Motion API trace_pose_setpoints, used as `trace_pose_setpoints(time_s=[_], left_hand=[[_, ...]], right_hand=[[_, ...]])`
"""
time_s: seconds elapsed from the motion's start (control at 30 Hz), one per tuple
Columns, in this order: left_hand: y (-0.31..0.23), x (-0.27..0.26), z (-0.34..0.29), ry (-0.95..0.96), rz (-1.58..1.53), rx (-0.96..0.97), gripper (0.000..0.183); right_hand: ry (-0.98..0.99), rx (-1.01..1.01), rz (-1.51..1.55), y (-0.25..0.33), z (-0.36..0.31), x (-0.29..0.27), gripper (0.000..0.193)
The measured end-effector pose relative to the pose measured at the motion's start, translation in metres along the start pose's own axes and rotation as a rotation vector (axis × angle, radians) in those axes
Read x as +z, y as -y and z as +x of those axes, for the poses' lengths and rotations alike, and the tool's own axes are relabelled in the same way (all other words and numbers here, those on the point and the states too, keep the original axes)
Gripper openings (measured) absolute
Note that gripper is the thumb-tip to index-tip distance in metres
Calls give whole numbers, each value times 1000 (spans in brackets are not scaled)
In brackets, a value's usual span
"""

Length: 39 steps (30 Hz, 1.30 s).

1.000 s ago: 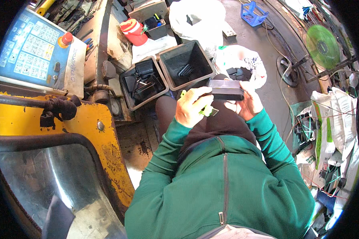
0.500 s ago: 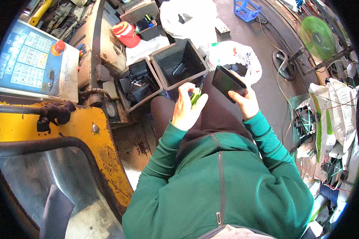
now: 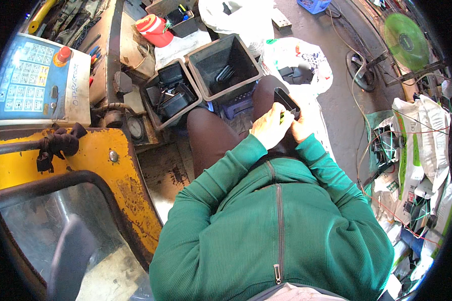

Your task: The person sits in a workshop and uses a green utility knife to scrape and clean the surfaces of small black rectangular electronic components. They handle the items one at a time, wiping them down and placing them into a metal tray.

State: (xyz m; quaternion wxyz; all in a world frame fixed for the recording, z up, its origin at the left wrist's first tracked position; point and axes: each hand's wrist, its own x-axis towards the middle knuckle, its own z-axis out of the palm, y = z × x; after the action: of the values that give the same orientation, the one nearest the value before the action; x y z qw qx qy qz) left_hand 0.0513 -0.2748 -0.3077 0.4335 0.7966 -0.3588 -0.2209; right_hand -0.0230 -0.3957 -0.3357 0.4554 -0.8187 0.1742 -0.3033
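Over my lap, my right hand (image 3: 301,128) grips a black rectangular plastic part (image 3: 285,99) with a raised rim, tilted up and away from me. My left hand (image 3: 269,126) is closed around a small green-handled tool, probably a trimming knife (image 3: 282,116), held against the near end of the part. The fingers hide most of the tool, and its tip is hard to make out. Ahead of my knees stand two grey bins: the left bin (image 3: 198,104) is heaped with black plastic parts, while the right bin (image 3: 251,60) has a few at its bottom.
A white plastic bag (image 3: 322,75) with dark pieces lies beyond my right knee. To my left are a machine's blue control panel (image 3: 15,95) with a red button and its yellow door (image 3: 120,175). A green fan (image 3: 406,41) and stacked sacks (image 3: 422,125) line the right.
My left hand has moved right, bringing the knife to the black part. My right hand has drawn the part nearer and turned it more upright. The view has shifted slightly.
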Motion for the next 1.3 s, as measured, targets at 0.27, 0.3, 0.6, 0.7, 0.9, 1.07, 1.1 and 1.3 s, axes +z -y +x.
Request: trace_pose_setpoints(time_s=[0.27, 0.3, 0.6, 0.7, 0.9, 1.07, 1.1, 1.3], left_hand=[[20, 11, 8, -77, 23, -4, 31], [22, 11, 12, -75, 49, -12, 31], [112, -14, 54, -153, 202, -430, 39], [163, -33, 46, -273, -26, -398, 40], [132, -72, 24, -325, -524, -706, 36], [117, -101, 14, -357, -721, -688, 28], [123, -108, 6, -320, -736, -690, 26], [153, -123, -32, -256, -1183, -718, 28]], right_hand=[[8, 53, 85, -21, -7, 9, 56], [44, 119, 70, -19, -5, 7, 57], [279, 266, 252, -1, -2, -15, 58], [193, 353, 260, -4, 6, -23, 53], [-222, 737, 768, -106, 79, -6, 57], [280, 468, -1, -172, 88, -24, 70], [325, 615, 96, -165, 73, -25, 62], [396, 682, 0, -124, -76, -92, 43]])
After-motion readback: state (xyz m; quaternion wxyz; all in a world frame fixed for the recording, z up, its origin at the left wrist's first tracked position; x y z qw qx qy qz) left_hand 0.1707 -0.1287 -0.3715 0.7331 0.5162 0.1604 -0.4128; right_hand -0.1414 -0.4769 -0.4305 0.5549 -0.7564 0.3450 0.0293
